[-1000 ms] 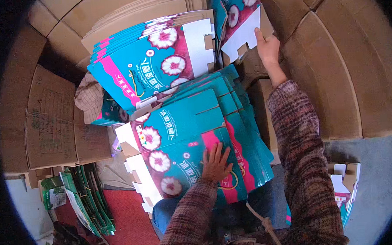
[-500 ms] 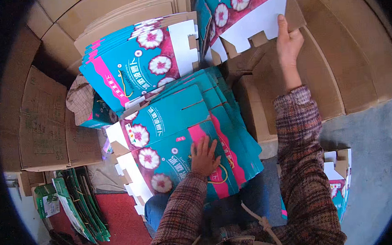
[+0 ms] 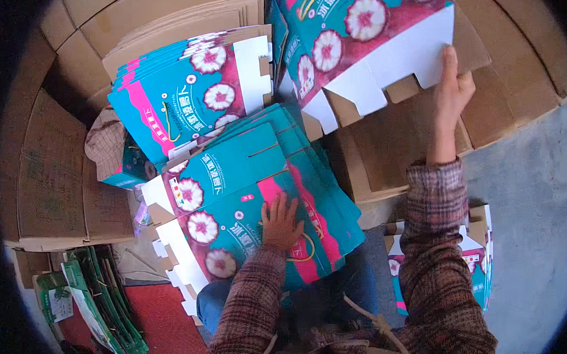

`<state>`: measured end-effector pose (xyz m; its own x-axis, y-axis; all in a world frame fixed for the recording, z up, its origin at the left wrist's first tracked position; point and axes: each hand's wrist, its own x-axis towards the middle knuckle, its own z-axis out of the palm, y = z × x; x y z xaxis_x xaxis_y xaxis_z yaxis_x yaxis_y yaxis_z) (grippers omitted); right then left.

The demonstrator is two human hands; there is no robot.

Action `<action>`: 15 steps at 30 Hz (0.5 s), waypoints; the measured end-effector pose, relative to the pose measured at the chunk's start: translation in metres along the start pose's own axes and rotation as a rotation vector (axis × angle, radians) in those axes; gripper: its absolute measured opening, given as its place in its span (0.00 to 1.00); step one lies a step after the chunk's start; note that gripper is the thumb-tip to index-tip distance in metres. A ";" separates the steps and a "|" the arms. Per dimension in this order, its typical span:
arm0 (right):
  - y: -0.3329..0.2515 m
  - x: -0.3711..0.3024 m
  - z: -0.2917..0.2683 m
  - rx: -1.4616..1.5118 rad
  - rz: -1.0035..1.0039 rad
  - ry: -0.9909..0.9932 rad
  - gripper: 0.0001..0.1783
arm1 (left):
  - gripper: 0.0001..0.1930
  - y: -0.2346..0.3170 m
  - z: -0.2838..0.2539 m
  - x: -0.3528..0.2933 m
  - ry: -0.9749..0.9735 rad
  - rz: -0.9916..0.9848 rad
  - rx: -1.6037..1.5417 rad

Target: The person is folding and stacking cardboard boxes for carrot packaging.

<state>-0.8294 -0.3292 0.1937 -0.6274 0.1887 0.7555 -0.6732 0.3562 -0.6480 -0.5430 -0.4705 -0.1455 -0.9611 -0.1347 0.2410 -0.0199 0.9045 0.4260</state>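
Observation:
My left hand (image 3: 281, 222) lies flat, fingers spread, on the top sheet of a stack of flattened teal and pink cartons (image 3: 227, 209) across my lap. These cartons carry pictures of cut purple-and-white slices and a yellow cord handle. At the upper right, my right hand (image 3: 453, 94) grips the white flap edge of another printed carton (image 3: 365, 28), thumb on top. That carton is tilted above the cardboard boxes, its notched flaps toward me. Its far end runs out of view at the top.
Behind my lap leans a row of flat teal cartons (image 3: 183, 105). Brown cardboard boxes (image 3: 52, 170) stand at left, with more (image 3: 514, 56) at right. Green folded cartons (image 3: 104, 302) stand by a red mat (image 3: 169, 327). More teal cartons (image 3: 477, 263) are on the floor beside my right arm.
My right hand has drawn the held carton nearer and to the right, so more of its printed face shows. The left hand stays pressed on the stack.

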 end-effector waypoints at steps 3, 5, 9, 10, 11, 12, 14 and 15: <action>-0.023 -0.006 -0.026 0.034 0.054 0.038 0.19 | 0.35 -0.001 -0.005 0.001 0.020 -0.003 -0.002; -0.027 -0.015 -0.045 0.060 0.076 0.025 0.21 | 0.35 0.003 0.000 -0.002 -0.011 0.025 -0.017; -0.038 -0.046 -0.073 0.080 0.044 0.061 0.18 | 0.34 0.004 0.001 -0.012 0.008 0.034 -0.017; -0.041 -0.057 -0.081 0.124 0.059 0.097 0.17 | 0.34 0.004 0.003 -0.016 0.027 0.043 -0.010; -0.044 -0.064 -0.095 0.112 0.063 0.103 0.17 | 0.35 0.006 0.002 -0.015 0.045 0.058 -0.007; -0.045 -0.073 -0.113 0.108 0.093 0.103 0.16 | 0.35 0.007 0.002 -0.019 0.030 0.066 -0.017; -0.051 -0.089 -0.142 0.097 0.115 0.110 0.15 | 0.35 0.010 -0.005 -0.018 0.030 0.059 0.028; -0.054 -0.100 -0.155 0.076 0.126 0.110 0.15 | 0.35 0.009 -0.002 -0.022 0.010 0.063 0.017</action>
<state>-0.6692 -0.2253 0.1685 -0.6646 0.3280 0.6714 -0.6224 0.2542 -0.7403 -0.5211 -0.4600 -0.1450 -0.9578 -0.0808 0.2758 0.0363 0.9180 0.3949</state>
